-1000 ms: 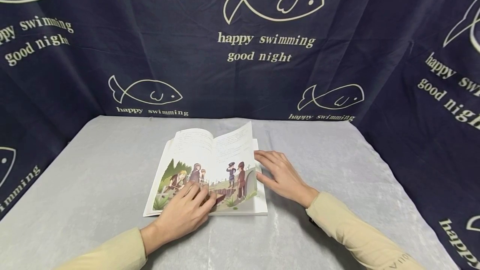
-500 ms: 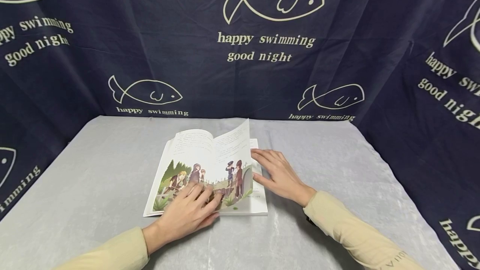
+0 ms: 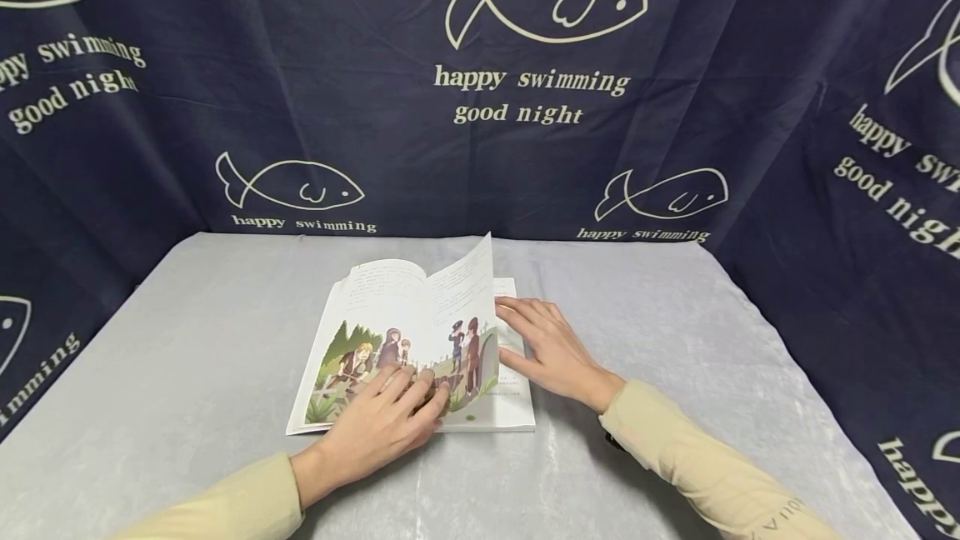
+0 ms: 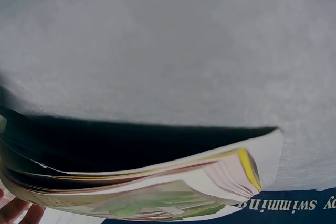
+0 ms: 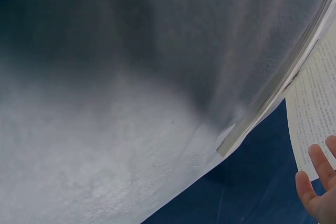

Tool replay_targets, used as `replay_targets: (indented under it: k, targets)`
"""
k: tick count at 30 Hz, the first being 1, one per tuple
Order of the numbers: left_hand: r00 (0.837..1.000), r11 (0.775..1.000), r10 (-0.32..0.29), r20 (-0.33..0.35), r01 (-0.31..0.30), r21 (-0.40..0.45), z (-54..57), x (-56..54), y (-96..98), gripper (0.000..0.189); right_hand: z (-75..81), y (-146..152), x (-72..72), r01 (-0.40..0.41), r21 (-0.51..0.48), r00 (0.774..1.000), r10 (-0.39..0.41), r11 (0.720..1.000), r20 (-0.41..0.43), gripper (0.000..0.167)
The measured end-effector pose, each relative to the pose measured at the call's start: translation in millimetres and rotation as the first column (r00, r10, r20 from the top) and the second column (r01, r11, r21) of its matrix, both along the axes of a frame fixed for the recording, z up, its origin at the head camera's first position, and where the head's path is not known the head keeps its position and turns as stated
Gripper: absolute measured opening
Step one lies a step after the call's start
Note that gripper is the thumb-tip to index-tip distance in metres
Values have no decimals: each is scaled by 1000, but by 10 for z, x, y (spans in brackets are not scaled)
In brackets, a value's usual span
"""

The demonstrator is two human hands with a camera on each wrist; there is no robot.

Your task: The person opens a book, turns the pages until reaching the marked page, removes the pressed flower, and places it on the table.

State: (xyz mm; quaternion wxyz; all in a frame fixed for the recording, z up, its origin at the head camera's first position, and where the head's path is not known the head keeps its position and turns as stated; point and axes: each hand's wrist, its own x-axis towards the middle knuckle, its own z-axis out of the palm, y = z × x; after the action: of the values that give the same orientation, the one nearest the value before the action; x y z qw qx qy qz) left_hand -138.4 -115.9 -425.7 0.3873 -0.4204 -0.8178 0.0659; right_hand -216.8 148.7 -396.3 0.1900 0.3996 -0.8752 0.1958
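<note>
An illustrated paperback book (image 3: 378,298) lies open in the middle of the table. My left hand (image 3: 378,427) rests on its lower part near the fold, fingers spread over the picture. In the left wrist view the bottom edge of the book (image 4: 210,179) shows layered pages, and part of my left fingers (image 4: 23,211) shows at the lower left corner. The right leaf (image 3: 465,286) stands up at a slant, with printed text on its back. Behind its outer edge is my right hand (image 3: 555,348), fingers extended and tips partly hidden by the leaf; the right wrist view shows those fingers (image 5: 321,165) against the text.
A grey cloth covers the table (image 3: 637,307). Dark blue curtains (image 3: 525,173) printed with fish and lettering hang behind it and at both sides. Under the raised leaf lies another printed page (image 3: 516,402).
My right hand has moved left, and the raised leaf tilts further up and leftward, uncovering more of the page below. My left hand has slid slightly right across the picture.
</note>
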Motion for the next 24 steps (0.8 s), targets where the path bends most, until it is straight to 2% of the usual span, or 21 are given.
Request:
replay_targets:
  k: [3, 8, 11, 16, 20, 24]
  targets:
    - [1000, 1000, 7, -7, -7, -17, 9, 6, -11, 38, 5, -9, -1, 1, 4, 1000, -1, 1000, -1, 52]
    - [1000, 997, 28, -4, -28, -69, 28, 17, -43, 55, 12, -15, -5, 12, 11, 1000, -12, 1000, 4, 54]
    - [1000, 997, 30, -6, -30, -78, 34, 20, -56, 52, 9, -11, -6, 19, 14, 1000, -19, 1000, 11, 55]
    - [999, 999, -17, -39, 15, -48, 27, 18, -73, 41, -1, -5, -8, 17, 18, 1000, -18, 1000, 10, 55]
    - [995, 998, -63, -79, 61, -22, 25, 7, -85, 43, -7, 4, -8, 9, 22, 1000, -9, 1000, 17, 56]
    - [991, 997, -74, -114, 71, -23, 26, -1, -93, 46, -25, 14, -8, 5, 28, 1000, -6, 1000, 27, 56]
